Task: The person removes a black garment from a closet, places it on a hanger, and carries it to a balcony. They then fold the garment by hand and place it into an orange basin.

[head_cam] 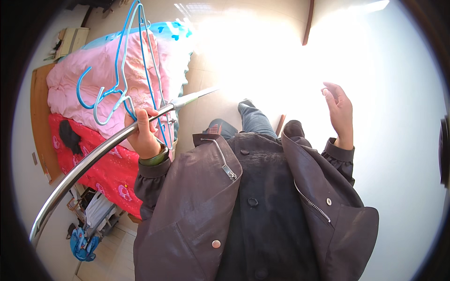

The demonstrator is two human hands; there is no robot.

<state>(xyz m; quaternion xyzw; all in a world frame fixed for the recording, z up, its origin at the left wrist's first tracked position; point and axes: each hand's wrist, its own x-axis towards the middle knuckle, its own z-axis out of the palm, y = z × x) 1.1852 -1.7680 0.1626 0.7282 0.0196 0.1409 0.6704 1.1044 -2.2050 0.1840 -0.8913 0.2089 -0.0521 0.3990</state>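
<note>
My left hand (144, 135) is wrapped around a shiny metal pole (93, 158), whose far end narrows to a pale, pointed tip. A darker blue clothes hanger (117, 52) and a light blue clothes hanger (123, 72) are at the same hand, their hooks out to the left. The fingers partly hide where the hangers meet the grip. A green bangle (154, 160) circles that wrist. Off to the right, my right hand (339, 110) is raised near the white wall, its fingers loosely bent and holding nothing.
A bed on the left carries a pink quilt (102, 70) and a red patterned cover (102, 165), with a dark item (70, 137) on it. Its wooden headboard (44, 123) stands against the wall. A blue bag (83, 246) lies lower left. Glare washes out the floor ahead.
</note>
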